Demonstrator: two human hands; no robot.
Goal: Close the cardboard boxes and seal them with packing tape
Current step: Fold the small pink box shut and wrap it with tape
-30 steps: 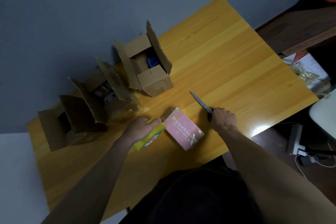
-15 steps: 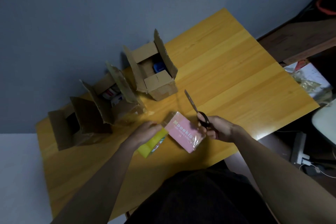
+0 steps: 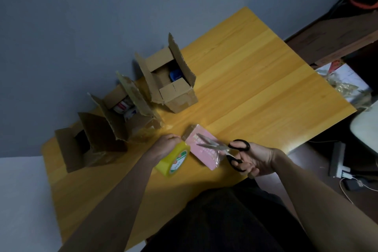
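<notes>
Fingers of the right hand [image 3: 256, 161] were hooked through the black handles of the scissors [image 3: 223, 148], whose blades stood parted above the pink box [image 3: 204, 155]. The left hand [image 3: 166, 146] curled over the yellow packing tape roll [image 3: 173, 159], held tilted just beside that pink box on the wooden table [image 3: 255, 80]. Three cardboard boxes [image 3: 169, 80] stood along the wall, flaps up: the far one held something blue, the middle one [image 3: 126, 114] small packets, the near one [image 3: 75, 147] too dark to read.

Three brown cardboard boxes [image 3: 171, 80] [image 3: 126, 112] [image 3: 81, 147], flaps upright and open (contents partly visible), stand in a row; yellow packing tape roll [image 3: 173, 159], tilted, near front edge.
</notes>
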